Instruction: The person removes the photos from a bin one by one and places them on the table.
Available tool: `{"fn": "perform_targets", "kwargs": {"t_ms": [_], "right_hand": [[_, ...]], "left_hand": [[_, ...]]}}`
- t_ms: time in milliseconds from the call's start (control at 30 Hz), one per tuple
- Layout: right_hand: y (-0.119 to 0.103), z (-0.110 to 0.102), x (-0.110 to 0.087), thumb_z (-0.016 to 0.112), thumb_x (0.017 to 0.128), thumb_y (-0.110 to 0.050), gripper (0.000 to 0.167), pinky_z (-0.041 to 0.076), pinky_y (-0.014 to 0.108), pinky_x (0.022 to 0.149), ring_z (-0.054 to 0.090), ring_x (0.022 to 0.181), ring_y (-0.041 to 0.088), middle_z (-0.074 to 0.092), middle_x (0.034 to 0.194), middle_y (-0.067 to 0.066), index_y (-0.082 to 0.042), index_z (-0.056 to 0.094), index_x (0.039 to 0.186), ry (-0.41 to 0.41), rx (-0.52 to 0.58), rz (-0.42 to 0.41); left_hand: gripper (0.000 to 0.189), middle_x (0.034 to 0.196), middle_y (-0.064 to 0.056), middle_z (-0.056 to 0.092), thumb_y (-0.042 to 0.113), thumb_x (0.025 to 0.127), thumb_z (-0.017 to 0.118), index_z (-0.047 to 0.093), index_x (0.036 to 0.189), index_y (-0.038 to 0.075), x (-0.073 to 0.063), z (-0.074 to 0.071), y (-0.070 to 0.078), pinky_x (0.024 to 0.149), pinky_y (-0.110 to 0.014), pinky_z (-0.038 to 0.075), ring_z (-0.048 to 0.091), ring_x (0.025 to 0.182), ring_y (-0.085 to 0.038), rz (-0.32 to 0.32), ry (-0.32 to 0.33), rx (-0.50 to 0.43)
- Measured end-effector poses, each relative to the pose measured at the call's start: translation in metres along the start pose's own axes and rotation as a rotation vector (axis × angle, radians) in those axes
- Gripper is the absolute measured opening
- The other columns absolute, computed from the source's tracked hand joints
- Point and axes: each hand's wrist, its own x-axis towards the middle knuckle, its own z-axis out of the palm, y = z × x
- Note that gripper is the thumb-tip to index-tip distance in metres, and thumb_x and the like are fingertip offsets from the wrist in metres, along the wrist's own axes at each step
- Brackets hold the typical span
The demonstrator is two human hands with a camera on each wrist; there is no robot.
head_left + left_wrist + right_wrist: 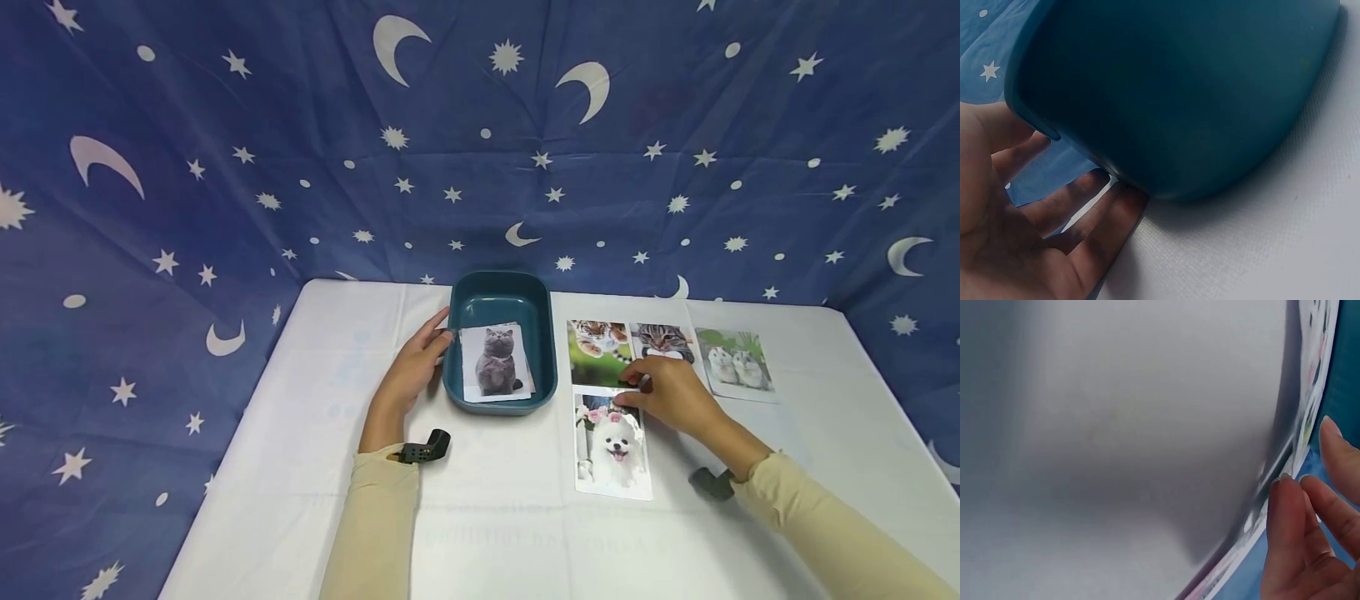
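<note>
Fingertips of my left hand [415,362] touch the left side of a dark teal tray [502,408], thumb at its rim. The fingers lie against the outer wall in the left wrist view. A grey cat photo card [497,362] tops a small stack inside the tray. My right hand [675,396] is over the top of a white dog photo card [615,450], thumb and forefinger apart at its upper right corner. Directly above lies a tiger photo card [588,362], close to the fingertips. A tabby cat photo card [660,337] is partly hidden behind the hand.
A photo card of two small rodents [735,367] lies at the right end of the upper row. White cloth covers the table [495,508]. Behind it hangs a blue curtain [480,192] with moons and stars. A wrist camera [425,447] sits on the left forearm.
</note>
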Motion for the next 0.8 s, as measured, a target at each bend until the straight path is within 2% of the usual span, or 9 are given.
{"fn": "perform_targets", "kwargs": {"t_ms": [233,367,633,800], "right_hand": [[0.001,-0.008,0.006,0.089,0.079,-0.029,0.028,0.057,0.034,0.067,0.068,0.074,0.012,0.075,0.092,0.004,-0.011,0.078,0.098,0.006,0.005,0.0],[-0.005,-0.012,0.016,0.089,0.08,-0.032,0.032,0.057,0.036,0.069,0.07,0.077,0.014,0.077,0.095,0.005,-0.01,0.078,0.101,0.001,0.041,-0.024],[-0.047,-0.028,0.06,0.089,0.079,-0.034,0.038,0.055,0.038,0.075,0.069,0.086,0.021,0.076,0.098,0.006,-0.011,0.078,0.108,-0.025,0.114,-0.052],[-0.077,-0.032,0.09,0.089,0.078,-0.039,0.042,0.055,0.035,0.07,0.068,0.085,0.022,0.074,0.096,0.003,-0.014,0.078,0.109,-0.057,0.184,-0.07]], "left_hand": [[0.048,0.158,-0.008,0.044,0.032,0.107,0.053,0.044,0.152,0.045,0.0,0.0,0.0,0.121,-0.049,0.036,0.044,0.144,-0.023,-0.008,0.002,0.001],[0.048,0.159,-0.01,0.042,0.031,0.107,0.053,0.043,0.153,0.042,0.001,0.001,0.001,0.12,-0.051,0.036,0.043,0.145,-0.025,0.004,-0.001,-0.001],[0.048,0.157,-0.01,0.044,0.031,0.107,0.052,0.044,0.153,0.043,0.0,0.0,0.0,0.121,-0.05,0.035,0.044,0.145,-0.025,0.003,0.005,0.0],[0.048,0.156,-0.009,0.046,0.032,0.107,0.053,0.044,0.152,0.044,0.0,0.0,0.0,0.12,-0.05,0.036,0.046,0.144,-0.025,0.007,0.007,0.003]]}}
